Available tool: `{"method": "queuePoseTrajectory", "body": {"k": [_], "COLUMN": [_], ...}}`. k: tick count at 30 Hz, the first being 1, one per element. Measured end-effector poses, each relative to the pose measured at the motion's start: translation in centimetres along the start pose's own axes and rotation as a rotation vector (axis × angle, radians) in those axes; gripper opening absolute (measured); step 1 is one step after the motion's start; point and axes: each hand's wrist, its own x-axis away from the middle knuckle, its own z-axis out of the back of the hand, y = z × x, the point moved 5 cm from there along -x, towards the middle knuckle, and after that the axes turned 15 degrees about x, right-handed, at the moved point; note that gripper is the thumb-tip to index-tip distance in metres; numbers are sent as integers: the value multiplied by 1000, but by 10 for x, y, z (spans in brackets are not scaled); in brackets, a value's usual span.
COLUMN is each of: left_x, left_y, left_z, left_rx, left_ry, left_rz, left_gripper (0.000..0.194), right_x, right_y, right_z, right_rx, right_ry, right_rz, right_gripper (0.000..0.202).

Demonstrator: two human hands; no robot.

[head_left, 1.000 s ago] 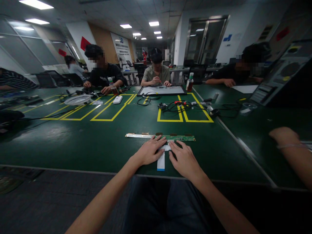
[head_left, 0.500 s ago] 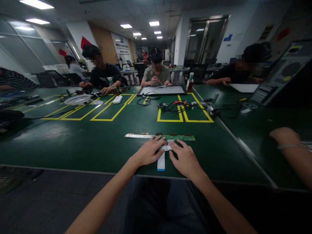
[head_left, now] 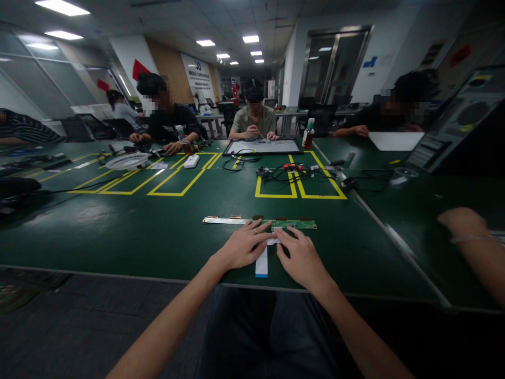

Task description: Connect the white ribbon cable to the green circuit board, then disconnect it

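Note:
A long, narrow green circuit board lies across the green table in front of me. From its near edge a white flat ribbon cable with a blue end runs toward me, bent partway along. My left hand rests over the cable, fingers spread, its tips reaching the board's near edge. My right hand lies on the other side, fingers apart, with fingertips on the white cable near its join to the board. The hands' fingertips almost meet, and they cover part of the cable and the join.
Beyond the board are yellow tape outlines, black cables with a red-handled tool, and a white box. Several people sit around the table. Another person's arm rests at the right, near a computer case.
My left fingers have shifted slightly to the right over the cable, covering more of it. Across the table at right, a person's white panel has tilted up a little. The board stays in place.

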Motion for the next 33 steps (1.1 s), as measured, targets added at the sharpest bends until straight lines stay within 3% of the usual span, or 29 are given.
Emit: {"method": "queuePoseTrajectory", "body": {"k": [13, 23, 33], "left_x": [-1, -1, 5], "left_y": [0, 2, -13], "left_z": [-1, 1, 8], "left_rx": [-14, -20, -90], "left_ry": [-19, -44, -38], "left_rz": [11, 29, 114], "left_gripper": [52, 50, 50], "right_x": [4, 53, 54], "right_y": [9, 88, 85], "right_z": [5, 18, 19], "right_rx": [-83, 58, 75], "right_ry": [21, 84, 91], "right_rz": [4, -140, -158], "right_gripper": [44, 41, 41]}}
